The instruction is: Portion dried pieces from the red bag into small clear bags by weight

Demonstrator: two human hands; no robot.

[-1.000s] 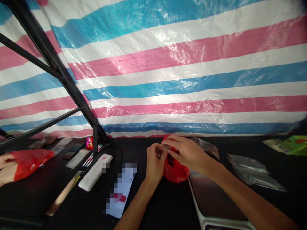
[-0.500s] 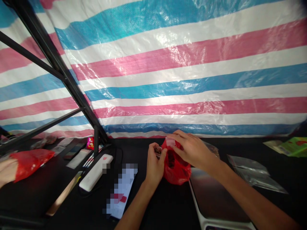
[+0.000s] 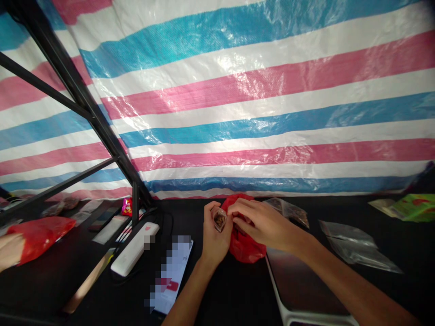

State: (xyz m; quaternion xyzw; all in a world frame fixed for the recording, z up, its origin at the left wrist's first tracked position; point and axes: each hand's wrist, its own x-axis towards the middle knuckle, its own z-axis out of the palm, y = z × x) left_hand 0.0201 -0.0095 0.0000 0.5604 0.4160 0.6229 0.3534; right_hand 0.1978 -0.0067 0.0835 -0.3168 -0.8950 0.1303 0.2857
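1. while the left hand (image 3: 215, 241) grasps the small clear bag (image 3: 218, 214) of brown pieces (image 3: 220, 221), mouth up, just left of the red bag (image 3: 246, 251), i should squeeze lightly so the opening isn't pinched closed.
2. the right hand (image 3: 264, 222) curls its fingers over the red bag; i cannot tell what they pinch, so small moves suit.
3. farther right, the forearm (image 3: 326, 262) should clear the metal-topped device (image 3: 302, 290).

Black counter (image 3: 220, 299) across the lower frame, white block (image 3: 131, 256) and phone (image 3: 176, 276) left of lower centre, red bag (image 3: 245, 251) at lower centre, scale (image 3: 301, 287) to its right, clear bag (image 3: 360, 248) and green packet (image 3: 416, 208) far right, pink packet (image 3: 127, 207) at left.
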